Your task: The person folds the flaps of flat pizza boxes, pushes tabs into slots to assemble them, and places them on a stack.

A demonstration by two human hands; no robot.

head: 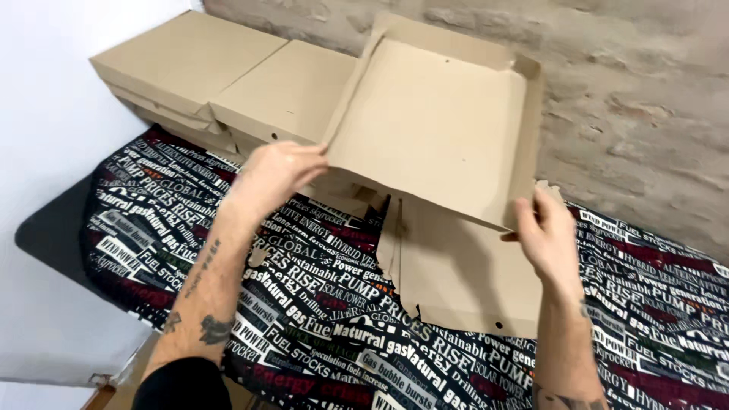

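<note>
A half-folded brown cardboard box (437, 125) stood tilted up over the desk (668, 304), its side walls already raised along the top and right edges, while its flat lower panel (463, 273) lay on the patterned cloth (304, 304) just below it. The person's left hand (277, 171) pinched the box's lower left edge between thumb and fingers; the right hand (543, 231) gripped its lower right corner, fingers curled round the cardboard. Both hands were closed on the box, holding it off the cloth at an angle toward the brick wall (630, 114) behind it.

To the left of the box, touching or nearly touching its raised flap, sat a stack of finished flat boxes (228, 80), closed and piled against a white wall (45, 152). The cloth, printed all over with newspaper-style lettering in black, white and dark red, covered most of the desk beneath the box, leaving a dark corner bare at the far left.

The torn-looking tabs along the fold between box and lower panel appeared the weak point: judged from the steep angle, a hard pull by either hand could rip the crease or buckle a wall, and the raised left flap stood close enough to the stack that a swing that way might knock the top box askew
</note>
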